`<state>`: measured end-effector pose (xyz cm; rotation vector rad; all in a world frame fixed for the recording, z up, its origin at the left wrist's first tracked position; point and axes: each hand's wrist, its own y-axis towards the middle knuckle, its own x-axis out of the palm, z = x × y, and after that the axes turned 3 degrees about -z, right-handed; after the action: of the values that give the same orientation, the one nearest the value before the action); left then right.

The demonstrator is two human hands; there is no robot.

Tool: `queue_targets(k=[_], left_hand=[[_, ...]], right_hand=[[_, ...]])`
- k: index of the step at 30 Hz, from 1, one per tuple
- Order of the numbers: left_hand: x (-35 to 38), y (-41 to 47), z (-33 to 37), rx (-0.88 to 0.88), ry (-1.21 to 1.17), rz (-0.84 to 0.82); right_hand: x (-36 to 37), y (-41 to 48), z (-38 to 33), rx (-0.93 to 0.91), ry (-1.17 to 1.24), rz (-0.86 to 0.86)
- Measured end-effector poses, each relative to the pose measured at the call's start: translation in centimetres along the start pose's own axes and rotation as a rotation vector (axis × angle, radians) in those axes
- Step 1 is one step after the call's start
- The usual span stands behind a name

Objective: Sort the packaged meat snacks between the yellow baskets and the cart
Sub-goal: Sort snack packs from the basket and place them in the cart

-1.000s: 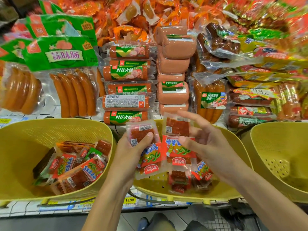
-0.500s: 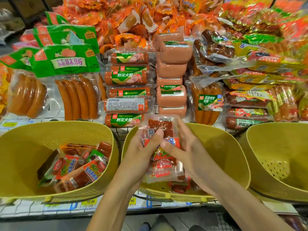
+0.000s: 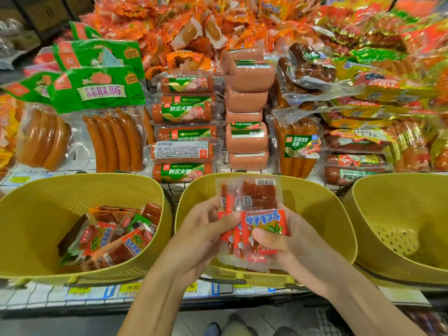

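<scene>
Three yellow baskets stand in a row on the shelf edge. Over the middle basket (image 3: pixel 322 204) both hands hold a small stack of red meat snack packets (image 3: pixel 259 204), clear at the top with red printed labels below. My left hand (image 3: pixel 206 229) grips the stack's left side with the thumb across the front. My right hand (image 3: pixel 288 243) grips the right side, its thumb pressed on the front packet's label. The left basket (image 3: pixel 31 214) holds several similar snack packets (image 3: pixel 114 238). The right basket (image 3: pixel 400 214) shows only its perforated bottom.
Behind the baskets the shelf is packed with sausage packs (image 3: pixel 106 122), ham rolls (image 3: pixel 184 151), pink meat loaves (image 3: pixel 247 137) and orange snack bags (image 3: pixel 194 25). Price tags (image 3: pixel 132 287) line the shelf edge. A dark wire grid (image 3: pixel 327 323) shows at the bottom right.
My hands, apart with one packet each a second ago, have come together. The packets are now one stack gripped from both sides, and my right thumb has shifted onto the front label.
</scene>
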<state>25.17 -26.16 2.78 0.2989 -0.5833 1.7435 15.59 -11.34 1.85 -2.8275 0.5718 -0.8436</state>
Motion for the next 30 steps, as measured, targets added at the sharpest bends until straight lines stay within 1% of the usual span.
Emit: queue_targets(k=[2, 4, 6, 9, 11, 13, 16, 20, 21, 24, 26, 30], left_hand=[[0.5, 0.1, -0.4, 0.09, 0.145, 0.113], [0.9, 0.0, -0.7, 0.141, 0.24, 0.162], [1.0, -0.2, -0.4, 0.102, 0.191, 0.14], [0.8, -0.6, -0.1, -0.044, 0.042, 0.021], [1.0, -0.7, -0.1, -0.068, 0.013, -0.018], [1.3, -0.8, -0.2, -0.055, 0.01, -0.019], [1.8, -0.7, -0.6, 0.002, 0.046, 0.04], [2.2, -0.4, -1.4, 0.102, 0.085, 0.212], [2.2, -0.4, -1.5, 0.11, 0.082, 0.224], [2.3, -0.6, -1.4, 0.082, 0.034, 0.156], [2.5, -0.5, -1.5, 0.101, 0.027, 0.146], [3.2, -0.1, -2.4, 0.218, 0.143, 0.292]], right_hand=[[0.1, -0.4, 0.4, 0.012, -0.006, 0.037], [0.2, -0.8, 0.7, 0.002, 0.028, 0.045], [0.1, -1.1, 0.7, -0.011, 0.068, 0.043], [-0.2, -1.5, 0.2, -0.031, 0.102, 0.003], [-0.3, -1.7, -0.1, -0.032, 0.086, -0.03], [-0.3, -1.8, -0.2, -0.023, 0.092, -0.058], [-0.6, -2.0, -0.3, -0.024, 0.103, -0.068], [-0.9, -2.2, -0.3, -0.03, 0.119, -0.018], [-1.0, -2.2, -0.3, -0.033, 0.121, -0.004], [-1.3, -2.4, -0.3, -0.053, 0.159, 0.008], [-1.4, -2.4, -0.3, -0.054, 0.18, 0.039], [-1.4, -2.5, -0.2, -0.065, 0.139, 0.111]])
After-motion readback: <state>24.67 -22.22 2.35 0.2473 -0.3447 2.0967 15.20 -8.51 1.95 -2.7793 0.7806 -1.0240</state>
